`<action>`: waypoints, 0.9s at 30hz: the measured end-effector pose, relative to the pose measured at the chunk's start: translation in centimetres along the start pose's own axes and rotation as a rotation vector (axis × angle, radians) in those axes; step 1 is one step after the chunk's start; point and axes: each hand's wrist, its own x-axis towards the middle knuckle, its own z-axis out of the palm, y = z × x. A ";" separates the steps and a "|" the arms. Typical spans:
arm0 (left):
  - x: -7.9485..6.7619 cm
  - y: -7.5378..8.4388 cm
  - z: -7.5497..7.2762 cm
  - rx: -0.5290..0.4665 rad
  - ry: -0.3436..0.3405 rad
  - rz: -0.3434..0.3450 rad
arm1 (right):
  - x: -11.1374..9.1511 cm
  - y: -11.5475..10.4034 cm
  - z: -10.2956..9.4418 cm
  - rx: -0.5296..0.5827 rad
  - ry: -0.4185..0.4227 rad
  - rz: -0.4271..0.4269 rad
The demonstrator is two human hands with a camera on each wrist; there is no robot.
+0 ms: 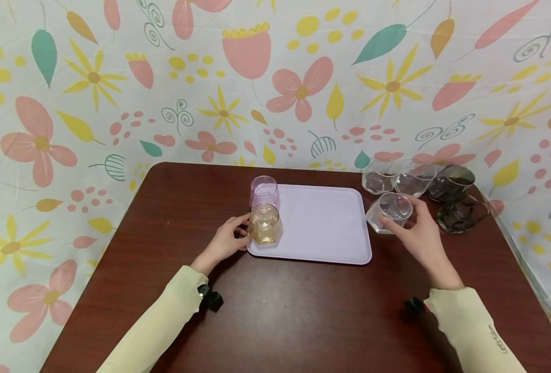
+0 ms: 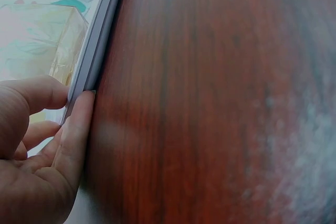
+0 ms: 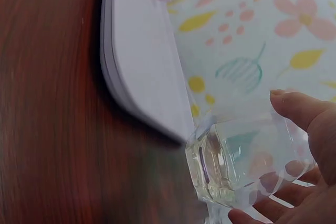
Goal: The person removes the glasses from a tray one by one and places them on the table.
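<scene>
My left hand (image 1: 230,239) pinches the rim of a lavender tray (image 1: 324,225) at its near left corner. In the left wrist view, fingers (image 2: 47,92) lie on both sides of that rim. Beside them on the tray stands an amber glass (image 1: 264,225), and behind it a pink-purple glass (image 1: 264,191). My right hand (image 1: 420,233) holds a clear glass (image 1: 396,207) by the tray's right edge, thumb on one side and fingers on the other. The right wrist view shows this clear glass (image 3: 252,156) with its thick angular base toward the tray's corner.
At the table's back right stand two more clear glasses, one at the left (image 1: 379,181) and one beside it (image 1: 415,181). Two dark smoky glasses follow, one behind (image 1: 451,182) and one with a handle-like side (image 1: 462,213). A flowered cloth (image 1: 303,93) hangs behind the brown table (image 1: 275,316).
</scene>
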 end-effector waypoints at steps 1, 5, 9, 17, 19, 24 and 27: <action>0.0 0.0 0.0 -0.004 0.001 0.004 | 0.0 0.3 -0.3 -0.010 0.007 0.010; 0.0 0.0 -0.1 -0.005 0.005 0.011 | 0.2 1.5 -1.3 -0.056 0.035 0.051; 0.0 0.0 -0.1 0.011 0.002 -0.006 | 0.4 2.9 -2.1 -0.097 0.060 0.070; 0.0 0.0 0.1 0.021 -0.001 -0.018 | 1.0 5.2 -2.9 -0.096 0.098 0.084; 0.0 -0.1 0.1 0.019 0.000 -0.019 | 1.2 5.5 -2.9 -0.085 0.113 0.091; 0.1 -0.2 0.2 0.019 0.006 -0.015 | 1.4 5.8 -2.9 -0.090 0.159 0.111; 0.1 -0.1 0.2 0.018 0.003 -0.014 | 1.6 5.7 -3.0 -0.099 0.176 0.123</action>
